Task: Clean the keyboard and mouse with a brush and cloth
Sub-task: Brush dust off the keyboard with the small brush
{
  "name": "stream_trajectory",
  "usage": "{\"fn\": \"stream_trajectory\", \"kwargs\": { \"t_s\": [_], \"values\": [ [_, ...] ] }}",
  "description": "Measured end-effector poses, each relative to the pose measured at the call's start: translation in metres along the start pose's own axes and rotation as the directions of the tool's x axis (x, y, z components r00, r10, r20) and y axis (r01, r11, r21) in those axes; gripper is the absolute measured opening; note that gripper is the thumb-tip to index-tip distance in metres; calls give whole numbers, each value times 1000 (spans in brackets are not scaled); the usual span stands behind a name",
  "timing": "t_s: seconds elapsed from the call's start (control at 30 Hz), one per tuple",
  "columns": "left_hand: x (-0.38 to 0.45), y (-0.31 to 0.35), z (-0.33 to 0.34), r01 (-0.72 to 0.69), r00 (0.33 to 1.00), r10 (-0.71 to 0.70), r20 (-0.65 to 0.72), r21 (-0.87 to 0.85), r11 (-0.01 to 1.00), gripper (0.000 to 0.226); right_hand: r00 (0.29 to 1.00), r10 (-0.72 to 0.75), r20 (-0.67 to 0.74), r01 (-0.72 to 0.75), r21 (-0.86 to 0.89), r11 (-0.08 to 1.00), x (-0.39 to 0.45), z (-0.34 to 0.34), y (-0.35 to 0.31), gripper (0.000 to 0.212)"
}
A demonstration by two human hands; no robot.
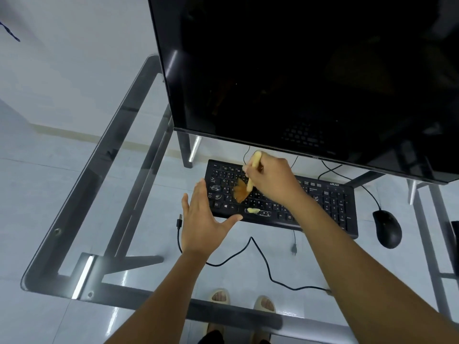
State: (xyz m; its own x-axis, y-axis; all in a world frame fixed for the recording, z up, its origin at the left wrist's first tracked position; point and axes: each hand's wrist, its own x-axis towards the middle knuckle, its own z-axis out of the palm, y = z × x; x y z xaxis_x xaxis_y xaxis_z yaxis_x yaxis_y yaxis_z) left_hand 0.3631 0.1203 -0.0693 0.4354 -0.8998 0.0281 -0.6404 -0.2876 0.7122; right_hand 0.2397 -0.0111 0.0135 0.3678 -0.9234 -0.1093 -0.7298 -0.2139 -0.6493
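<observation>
A black keyboard [330, 207] lies on the glass desk under the monitor. My right hand [272, 181] grips a pale wooden brush [252, 175] whose brown bristles press on the left-middle keys. A small yellowish scrap [253, 210] rests on the space bar. My left hand [203, 219] hovers flat with fingers spread at the keyboard's left front corner, its thumb by the front edge. A black mouse [387, 228] sits to the right of the keyboard. I see no cloth.
A large dark monitor [298, 70] overhangs the keyboard's back. A loose black USB cable [260, 259] snakes over the glass desk [74, 207] in front of the keyboard. My sandalled feet [242, 300] show through the glass, and a dark object [455, 234] lies at the right edge.
</observation>
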Motion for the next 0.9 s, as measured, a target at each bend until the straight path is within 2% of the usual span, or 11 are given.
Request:
{"fn": "stream_trajectory", "kwargs": {
  "t_s": [0.13, 0.2, 0.3, 0.4, 0.47, 0.57, 0.63, 0.7, 0.77, 0.83, 0.9],
  "values": [
    [0, 3, 0, 1, 1000, -1, 4, -19, 1000, 110, 958, -46, -282, 51, 10, 999, -16, -3, 2, 19],
    [0, 4, -1, 7, 1000, -7, -1, -26, 1000, 111, 992, -8, -128, 33, 188, 982, -26, 2, -11, 19],
    [-2, -2, 1, -24, 1000, 24, 1, -10, 1000, 111, 987, -103, 120, 86, 142, 986, -42, 21, -23, 17],
    [-2, -1, 2, -27, 1000, 27, -13, -28, 999, 112, 984, -84, -154, 95, 64, 993, -39, 16, -10, 19],
    [-1, 1, 1, -39, 999, 38, -37, -37, 999, 110, 959, 47, -280, 30, 263, 964, -36, 7, 2, 15],
    [-1, -2, 1, -15, 1000, 15, -18, -22, 1000, 111, 986, 31, -165, 9, 235, 972, -33, 1, 18, 13],
    [-2, -7, 3, 5, 1000, -5, 28, 0, 1000, 112, 959, -27, -283, 64, 123, 990, -29, -5, 26, 15],
    [-1, -11, 5, 38, 998, -39, 54, 11, 999, 113, 908, 4, -420, 107, 239, 965, -27, -12, 29, 14],
    [0, -13, 7, 26, 998, -28, 56, 31, 999, 113, 947, 17, -322, 86, 305, 949, -26, -13, 28, 16],
    [0, -14, 8, 21, 999, -23, 49, 43, 999, 113, 984, -50, -169, 77, 157, 985, -30, -9, 31, 16],
    [-1, -11, 9, 36, 998, -38, 48, 38, 999, 114, 949, -62, -310, 109, 136, 985, -31, -12, 39, 14]
  ]
}}
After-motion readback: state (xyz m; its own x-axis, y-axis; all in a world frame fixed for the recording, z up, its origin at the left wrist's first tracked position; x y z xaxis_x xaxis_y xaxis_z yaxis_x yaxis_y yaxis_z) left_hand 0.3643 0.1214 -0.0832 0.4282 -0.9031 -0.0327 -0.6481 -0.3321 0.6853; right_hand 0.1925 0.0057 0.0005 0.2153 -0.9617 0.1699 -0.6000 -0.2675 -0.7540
